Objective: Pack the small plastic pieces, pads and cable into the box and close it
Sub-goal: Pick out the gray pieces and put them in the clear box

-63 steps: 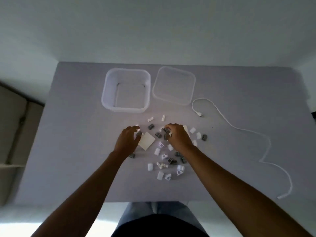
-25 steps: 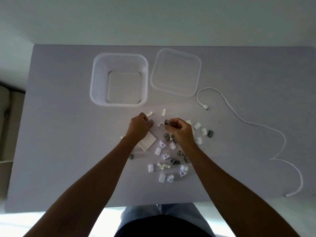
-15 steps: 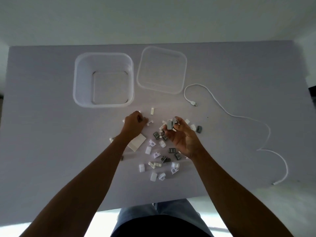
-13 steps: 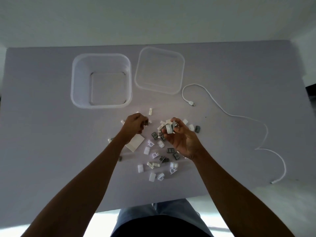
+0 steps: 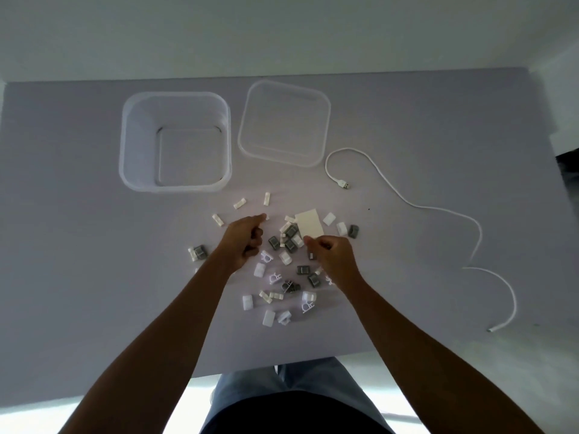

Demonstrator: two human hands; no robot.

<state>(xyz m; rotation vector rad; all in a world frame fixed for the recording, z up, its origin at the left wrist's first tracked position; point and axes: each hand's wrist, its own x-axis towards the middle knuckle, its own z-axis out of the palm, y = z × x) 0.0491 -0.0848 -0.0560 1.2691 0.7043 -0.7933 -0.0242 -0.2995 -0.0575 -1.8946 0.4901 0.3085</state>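
Your left hand (image 5: 242, 242) curled over scattered pieces (image 5: 283, 270), contents unclear. Your right hand (image 5: 332, 255) pinches small grey piece (image 5: 311, 255). Box (image 5: 175, 144) open, lid (image 5: 283, 123) beside.

Both forearms are bare from the lower frame edge up to the wrists, with no sleeve, watch, ring or band showing. The left hand (image 5: 242, 242) and right hand (image 5: 333, 255) wear no gloves. At the bottom centre of the frame sits a dark, near-black garment (image 5: 294, 411), and above it light blue-grey trousers (image 5: 308, 375) parted at the knees.
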